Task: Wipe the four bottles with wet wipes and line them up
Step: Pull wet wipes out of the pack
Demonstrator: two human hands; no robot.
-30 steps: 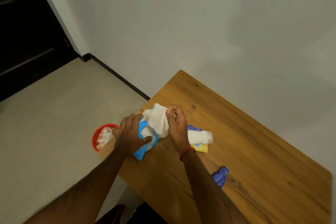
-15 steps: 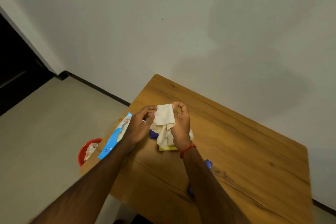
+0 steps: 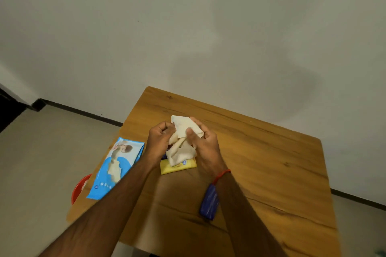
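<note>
Hiding yellow bottle [image 3: 177, 168] – wipe [image 3: 181, 142] (both hands [image 3: 181, 140]).

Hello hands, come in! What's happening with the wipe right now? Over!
Left hand and right hand both pinching one wet wipe. Yellow bottle lying beneath. Nothing blocking.

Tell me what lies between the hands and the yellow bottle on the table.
Only the wet wipe that both the left hand and the right hand hold: it hangs over the yellow bottle and covers its top edge. The blue bottle lies nearer, beside the right forearm, out of the way.
</note>
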